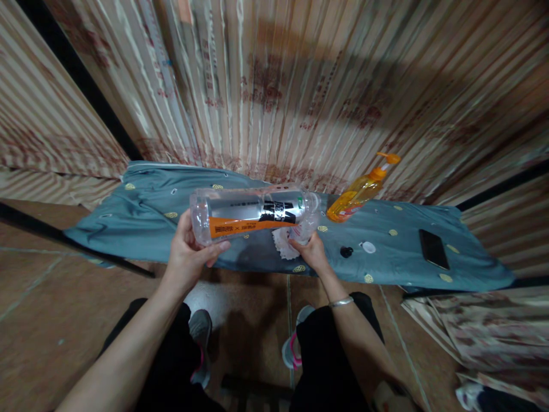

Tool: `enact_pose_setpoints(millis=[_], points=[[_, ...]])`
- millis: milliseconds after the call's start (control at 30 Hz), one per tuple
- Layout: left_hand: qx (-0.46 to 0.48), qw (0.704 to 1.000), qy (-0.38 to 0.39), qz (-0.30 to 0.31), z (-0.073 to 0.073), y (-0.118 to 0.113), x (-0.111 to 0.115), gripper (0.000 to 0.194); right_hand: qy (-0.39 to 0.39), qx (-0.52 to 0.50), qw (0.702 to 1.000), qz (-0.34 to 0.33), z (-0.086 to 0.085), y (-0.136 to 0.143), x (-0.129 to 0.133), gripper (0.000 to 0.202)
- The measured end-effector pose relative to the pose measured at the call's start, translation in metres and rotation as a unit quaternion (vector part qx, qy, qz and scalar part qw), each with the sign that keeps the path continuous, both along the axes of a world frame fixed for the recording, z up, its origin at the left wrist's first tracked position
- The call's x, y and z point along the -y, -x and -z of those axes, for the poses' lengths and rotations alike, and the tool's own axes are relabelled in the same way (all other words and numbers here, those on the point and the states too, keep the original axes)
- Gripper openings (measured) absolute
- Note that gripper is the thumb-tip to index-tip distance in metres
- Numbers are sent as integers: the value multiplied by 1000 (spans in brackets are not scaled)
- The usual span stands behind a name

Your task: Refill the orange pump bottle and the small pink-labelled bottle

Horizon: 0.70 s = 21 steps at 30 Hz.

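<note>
My left hand (189, 246) is closed around the base of a large clear plastic bottle (253, 212) with a silver and orange label. The bottle lies nearly level in the air, its neck to the right. My right hand (312, 250) grips a smaller clear plastic bottle (303, 228) with faint pink print, close by the large bottle's neck. Whether liquid passes between the two cannot be made out. A white scalloped-edged piece (282, 245) shows beside my right fingers. Right of that hand, a black cap (346, 252) and a white ring-like cap (368, 247) lie on the cloth.
A pump bottle (355, 194) of orange liquid leans at the back. Toward the right end lies a dark phone (434, 249). Blue-green cloth (398, 263) with yellow motifs covers the narrow table. Pleated curtains (291, 103) hang behind, and black metal bars (86, 86) frame the sides.
</note>
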<state>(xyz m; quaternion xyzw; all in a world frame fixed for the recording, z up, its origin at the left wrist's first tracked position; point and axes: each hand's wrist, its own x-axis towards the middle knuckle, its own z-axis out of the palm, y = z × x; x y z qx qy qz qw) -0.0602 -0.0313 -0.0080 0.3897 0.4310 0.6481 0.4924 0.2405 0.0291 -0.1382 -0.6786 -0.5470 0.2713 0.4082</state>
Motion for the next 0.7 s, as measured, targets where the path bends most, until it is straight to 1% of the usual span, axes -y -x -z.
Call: enact_pose_setpoints(millis=[233,433,600,700], points=[[3,1000,-3,2,-1,-1,-1,78,-10,-4,1000,-7,2,0,0,64],[8,1000,-2,3,1,-1,0,78,-4,1,1000,3,1,1,1,64],[-1,1000,-13,11,1,0,0,75,-4,-5,1000,-12,1,0,1,67],[-3,1000,-14,11,0,-1,0,73,-6,-2,1000,-12,1,0,1,66]])
